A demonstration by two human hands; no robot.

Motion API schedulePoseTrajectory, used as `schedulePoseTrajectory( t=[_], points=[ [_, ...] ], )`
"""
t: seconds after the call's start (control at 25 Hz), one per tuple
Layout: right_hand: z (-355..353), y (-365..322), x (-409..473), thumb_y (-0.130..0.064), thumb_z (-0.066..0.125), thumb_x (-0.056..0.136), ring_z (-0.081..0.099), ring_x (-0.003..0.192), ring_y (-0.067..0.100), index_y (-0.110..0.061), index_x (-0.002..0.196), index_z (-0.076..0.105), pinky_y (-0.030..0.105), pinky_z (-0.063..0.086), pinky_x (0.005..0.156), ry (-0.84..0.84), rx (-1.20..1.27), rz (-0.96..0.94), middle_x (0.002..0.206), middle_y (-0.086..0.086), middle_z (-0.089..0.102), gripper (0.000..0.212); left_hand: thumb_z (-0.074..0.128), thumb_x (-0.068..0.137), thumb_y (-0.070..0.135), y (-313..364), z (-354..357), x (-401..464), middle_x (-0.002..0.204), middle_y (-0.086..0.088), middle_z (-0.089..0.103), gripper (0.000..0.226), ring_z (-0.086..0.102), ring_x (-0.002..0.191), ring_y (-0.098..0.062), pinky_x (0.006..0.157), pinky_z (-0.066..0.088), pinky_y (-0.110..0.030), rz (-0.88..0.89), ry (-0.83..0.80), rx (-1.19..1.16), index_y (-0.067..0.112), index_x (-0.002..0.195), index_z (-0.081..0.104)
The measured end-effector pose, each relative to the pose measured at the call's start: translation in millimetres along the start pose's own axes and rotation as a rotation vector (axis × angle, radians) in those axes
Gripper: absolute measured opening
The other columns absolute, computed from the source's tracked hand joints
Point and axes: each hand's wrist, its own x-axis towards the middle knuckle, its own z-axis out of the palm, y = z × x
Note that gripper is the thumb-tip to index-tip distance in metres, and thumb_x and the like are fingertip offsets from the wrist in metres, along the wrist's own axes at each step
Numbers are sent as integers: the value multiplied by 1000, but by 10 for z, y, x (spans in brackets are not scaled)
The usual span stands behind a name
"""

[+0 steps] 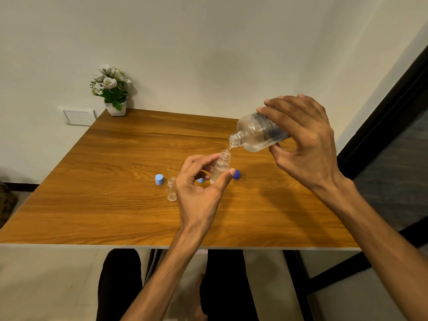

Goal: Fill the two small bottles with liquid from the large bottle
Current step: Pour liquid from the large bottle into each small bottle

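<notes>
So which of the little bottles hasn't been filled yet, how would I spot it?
On the wooden table, look just left of the left hand. There a small clear plastic bottle stands alone, uncapped, beside a light blue cap. Unlike its twin small bottle, no hand holds it.

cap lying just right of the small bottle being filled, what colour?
Dark blue plastic cap, darker than the two light blue caps; head view.

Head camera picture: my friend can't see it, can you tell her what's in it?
A right hand tips a large clear bottle, pouring liquid into a small bottle held by the left hand on a wooden table. Another small bottle and blue caps are nearby.
</notes>
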Motion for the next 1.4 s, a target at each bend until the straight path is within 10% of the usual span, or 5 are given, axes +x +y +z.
schedulePoseTrajectory(
  t=[1.4],
  points=[
    [368,-14,-616,-7,84,72,58,138,28,-12,143,64,56,39,119,-54,100,202,146,8,65,73,95,71,14,-323,189,-76,100,2,70,41,64,87,-7,72,54,-24,-56,-61,41,22,108,79]
  ],
)
